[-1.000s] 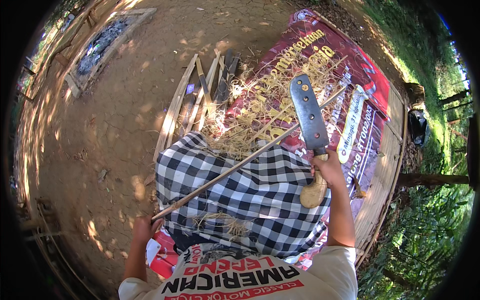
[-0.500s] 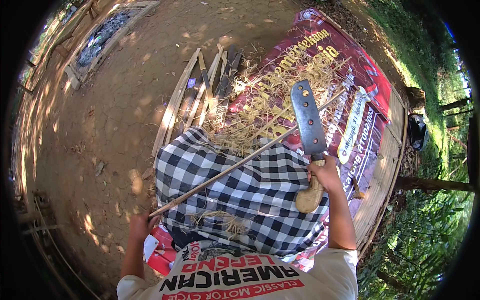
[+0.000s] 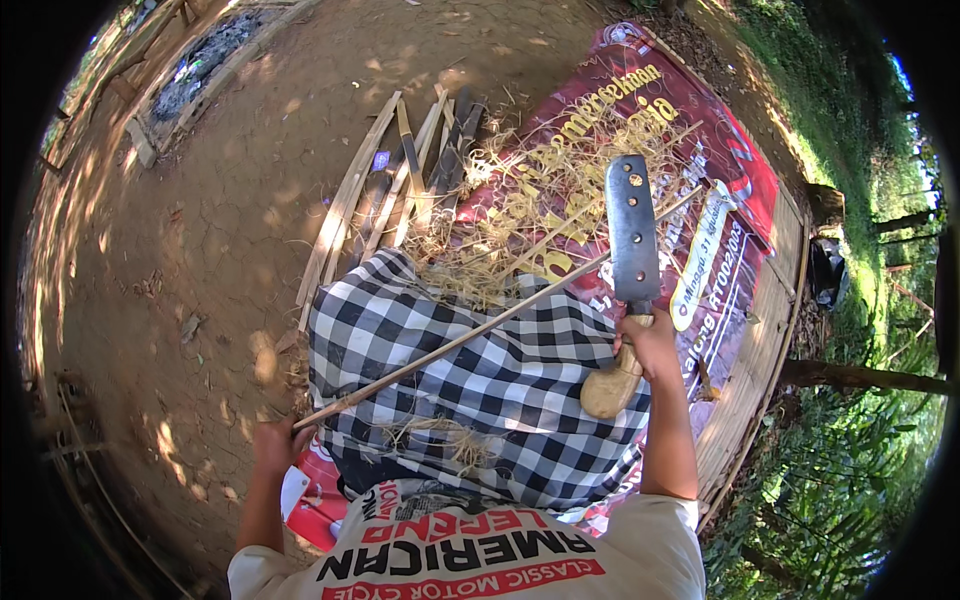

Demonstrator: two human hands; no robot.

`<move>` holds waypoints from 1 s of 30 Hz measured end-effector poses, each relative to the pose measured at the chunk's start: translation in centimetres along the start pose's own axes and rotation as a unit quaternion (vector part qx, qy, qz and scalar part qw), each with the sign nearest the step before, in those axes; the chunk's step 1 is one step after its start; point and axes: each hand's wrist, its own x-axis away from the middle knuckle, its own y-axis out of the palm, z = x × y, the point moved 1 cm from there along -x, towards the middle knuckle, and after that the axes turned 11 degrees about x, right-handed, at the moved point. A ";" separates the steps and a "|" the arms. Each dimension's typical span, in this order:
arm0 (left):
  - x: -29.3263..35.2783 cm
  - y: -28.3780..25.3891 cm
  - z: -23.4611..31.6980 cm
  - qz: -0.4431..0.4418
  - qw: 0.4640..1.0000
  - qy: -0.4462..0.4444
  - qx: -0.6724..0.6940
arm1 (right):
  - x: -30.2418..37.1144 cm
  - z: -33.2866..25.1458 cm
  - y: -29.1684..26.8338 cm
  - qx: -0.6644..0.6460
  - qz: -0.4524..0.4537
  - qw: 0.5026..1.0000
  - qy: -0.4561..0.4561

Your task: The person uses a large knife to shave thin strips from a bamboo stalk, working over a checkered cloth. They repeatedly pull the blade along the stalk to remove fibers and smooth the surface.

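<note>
My left hand [image 3: 273, 444] is closed round the near end of a long thin wooden stick [image 3: 450, 346]. The stick slants up to the right across my lap, and its far part passes behind the blade of a broad machete [image 3: 631, 235]. That dark blade has several round holes and points away from me. My right hand [image 3: 652, 345] grips its pale, curved wooden handle, whose rounded butt hangs below my fist. Whether blade and stick touch, I cannot tell. A black-and-white checked cloth [image 3: 480, 390] covers my lap, with a few curly shavings on it.
Shavings [image 3: 640, 140] lie heaped on a dark red printed banner [image 3: 755, 190] over a bamboo platform [image 3: 755, 355]. Several wooden slats [image 3: 345, 195] lie ahead on the left. Farther off, a framed ash pit [image 3: 205, 75] sits on bare earth. Greenery borders the right.
The machete blade has shifted slightly right and stands more upright, while its handle butt has moved a little left. Both hands keep their holds.
</note>
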 end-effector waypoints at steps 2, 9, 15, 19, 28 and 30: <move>0.6 0.1 -0.8 0.012 1.000 0.008 0.019 | 1.9 -0.8 1.2 0.084 -0.026 0.996 0.007; 0.6 0.5 -1.6 0.003 1.000 -0.003 0.002 | 0.5 0.1 0.5 0.020 -0.023 1.000 0.008; 1.1 -0.4 -1.0 0.008 0.999 -0.004 0.053 | 2.0 -0.5 1.7 0.086 -0.122 0.989 0.011; 0.8 0.4 -0.6 0.010 0.999 -0.010 0.036 | 1.9 -1.3 2.8 -0.020 -0.025 0.999 -0.005; 1.0 0.0 -0.6 0.015 0.998 -0.004 0.058 | 3.6 -1.0 5.7 0.050 -0.133 0.989 -0.040; 1.0 0.5 -0.5 0.014 0.998 -0.016 0.062 | 3.3 -1.2 6.1 0.004 -0.059 0.998 -0.028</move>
